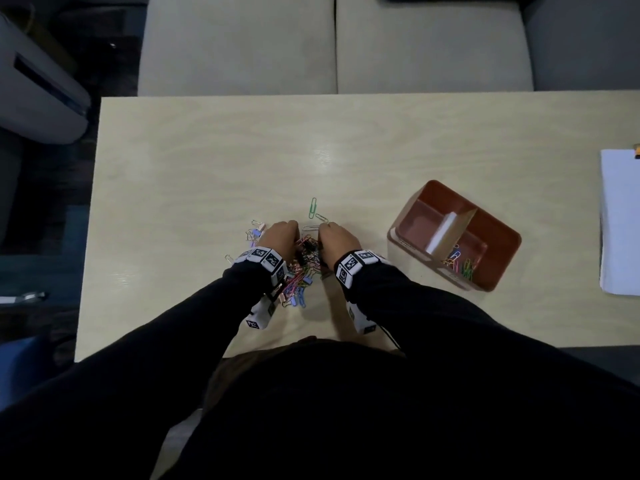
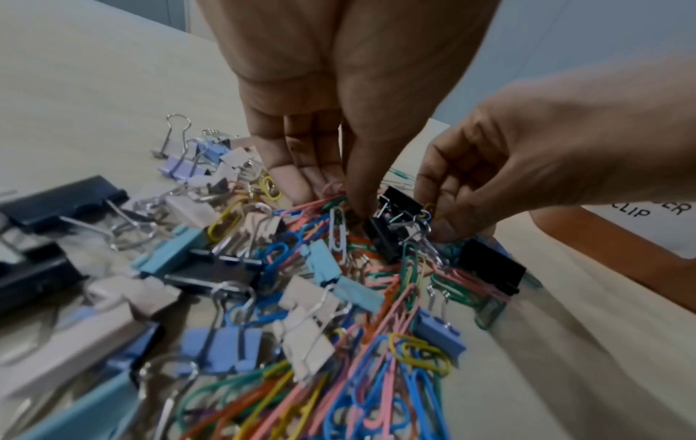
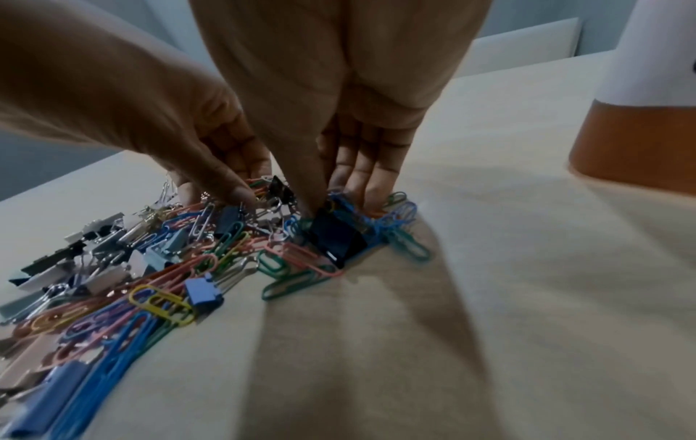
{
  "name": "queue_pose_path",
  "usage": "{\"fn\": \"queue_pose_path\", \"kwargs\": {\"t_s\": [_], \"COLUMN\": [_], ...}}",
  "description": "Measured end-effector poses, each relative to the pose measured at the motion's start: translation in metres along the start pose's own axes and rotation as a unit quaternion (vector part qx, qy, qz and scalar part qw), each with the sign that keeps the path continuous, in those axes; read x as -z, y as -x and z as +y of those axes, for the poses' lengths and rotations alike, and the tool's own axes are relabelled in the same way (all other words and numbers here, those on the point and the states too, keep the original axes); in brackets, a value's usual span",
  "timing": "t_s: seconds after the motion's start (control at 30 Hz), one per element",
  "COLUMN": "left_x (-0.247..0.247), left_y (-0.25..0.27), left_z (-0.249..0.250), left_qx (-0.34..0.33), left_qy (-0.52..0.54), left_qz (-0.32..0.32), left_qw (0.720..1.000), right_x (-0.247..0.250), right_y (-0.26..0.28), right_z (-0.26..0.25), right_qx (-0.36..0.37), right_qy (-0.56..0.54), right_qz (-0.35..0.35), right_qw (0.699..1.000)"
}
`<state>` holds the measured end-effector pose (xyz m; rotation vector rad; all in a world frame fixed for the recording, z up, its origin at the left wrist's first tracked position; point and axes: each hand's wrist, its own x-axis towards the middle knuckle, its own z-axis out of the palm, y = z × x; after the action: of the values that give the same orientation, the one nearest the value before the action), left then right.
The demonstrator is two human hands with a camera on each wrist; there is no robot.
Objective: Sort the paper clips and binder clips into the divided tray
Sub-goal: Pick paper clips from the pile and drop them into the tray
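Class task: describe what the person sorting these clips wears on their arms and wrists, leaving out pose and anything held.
Both arms are in long black sleeves that reach the wrists. Each wrist carries a white band of blocks printed with black-and-white square marker patterns: one at the left hand, one at the right hand. A white block with the same markers hangs under each wrist, and a thin black cable trails from the right one. The hands are bare.

We list: one pale wood-grain bench (image 1: 214,161); two beige seat cushions (image 1: 239,46) side by side beyond its far edge; one white paper stack (image 1: 621,223) at its right edge; one grey appliance (image 1: 38,95) off its left.
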<state>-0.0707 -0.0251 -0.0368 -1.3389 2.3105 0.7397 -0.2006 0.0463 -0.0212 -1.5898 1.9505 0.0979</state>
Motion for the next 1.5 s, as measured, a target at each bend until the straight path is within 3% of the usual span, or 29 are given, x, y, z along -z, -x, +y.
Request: {"fn": "queue_pose_path", "kwargs": {"t_s": [0.13,0.33,0.43,0.8,1.3,1.5], "left_x": [0.005,0.014,0.018,0.043,0.052,0.038], "left_y": [0.002,0.003,0.004,0.036,0.051,0.042], "left_z": [-0.002,-0.005,-0.004,0.009,0.15,0.217], "left_qx": [0.009,0.024,0.013,-0.06,-0.219,-0.262], "left_qy": [0.03,0.069,0.077,0.191,0.226,0.179], "left_qz": [0.013,0.025,0.012,0.081,0.075,0.072], "left_qw": [0.999,0.997,0.997,0.976,0.946,0.945], "right_x": [0.008,0.016,0.02,0.039,0.081,0.075], "right_y": [0.001,0.004,0.008,0.027,0.107,0.137], "right_z": [0.005,0.016,0.02,0.044,0.116,0.162], "right_qx": [-0.012,-0.054,-0.064,-0.069,-0.112,-0.19], "right_qy": [-0.024,-0.144,-0.182,-0.249,-0.321,-0.331], "right_qz": [0.0,0.029,0.054,0.125,0.319,0.375], "right_qw": [1.0,0.988,0.98,0.958,0.885,0.845]}}
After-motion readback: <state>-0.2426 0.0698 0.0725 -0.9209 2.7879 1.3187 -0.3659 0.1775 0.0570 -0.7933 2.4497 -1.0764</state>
